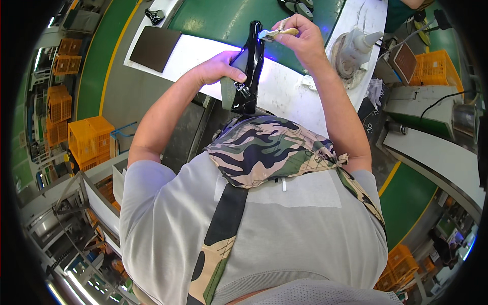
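Note:
My left hand is closed round a glossy black shoe, held upright above the near edge of the table. The shoe's narrow end points away from me, and a grey face shows along its left side. A small silvery fitting sits low on it, below my thumb. My right hand pinches the pale handle of a small brush. The brush's bluish-white head touches the shoe's right side near the narrow end. A violet glow falls round the shoe and the tabletop.
A white table border surrounds a green work surface. A brown sheet lies left; black-and-grey footwear is at the far side. A spouted bottle stands right of my forearm. Orange crates stand to the left.

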`<state>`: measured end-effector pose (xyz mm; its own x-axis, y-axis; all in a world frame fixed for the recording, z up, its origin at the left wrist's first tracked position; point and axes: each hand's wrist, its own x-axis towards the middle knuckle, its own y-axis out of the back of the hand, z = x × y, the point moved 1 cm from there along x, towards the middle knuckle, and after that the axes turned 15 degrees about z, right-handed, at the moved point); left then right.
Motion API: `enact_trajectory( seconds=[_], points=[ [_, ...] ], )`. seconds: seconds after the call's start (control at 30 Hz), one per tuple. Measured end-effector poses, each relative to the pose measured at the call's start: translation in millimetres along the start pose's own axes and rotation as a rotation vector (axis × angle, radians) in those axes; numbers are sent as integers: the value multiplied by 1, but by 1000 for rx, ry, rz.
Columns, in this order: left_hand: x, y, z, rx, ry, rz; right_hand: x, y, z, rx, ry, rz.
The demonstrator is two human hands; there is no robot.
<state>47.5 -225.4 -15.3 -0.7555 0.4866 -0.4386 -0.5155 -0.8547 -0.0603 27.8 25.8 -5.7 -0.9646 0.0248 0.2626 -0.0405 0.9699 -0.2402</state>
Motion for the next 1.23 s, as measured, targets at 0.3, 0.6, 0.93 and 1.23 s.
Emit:
enact_trajectory(
  seconds=[0.3,0.6,0.93,1.23],
  points=[
    [-13,-5,-27,-290,77,78,-33,-12,11,47,-157,-97],
    [-33,-8,-53,-529,59,245,-56,-21,10,93,-292,-296],
    [-65,18,-82,-818,60,383,-62,-44,7,12,-181,-421],
    [-109,64,-103,-1130,-219,508,-61,-106,50,217,-441,-159]
  ],
)
